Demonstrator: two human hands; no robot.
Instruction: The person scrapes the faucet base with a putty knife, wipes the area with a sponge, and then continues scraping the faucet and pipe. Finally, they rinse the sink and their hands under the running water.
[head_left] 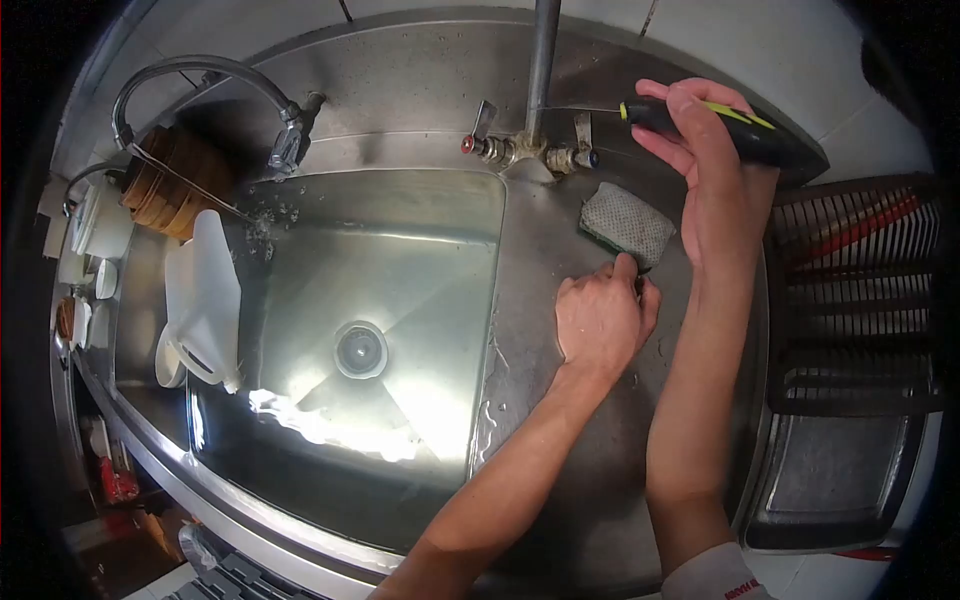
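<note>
Black-handled tool (752, 137) in the right fingers' (716, 93) grip; left fingers (628, 275) curled beside sponge (627, 224), contents unclear

Rm over sink (400, 205), sponge (630, 222) blocks L hand (606, 313) fwd, rack (850, 350) R.

Black-and-lime handle (757, 135), grey-and-green sponge (628, 224)
</note>
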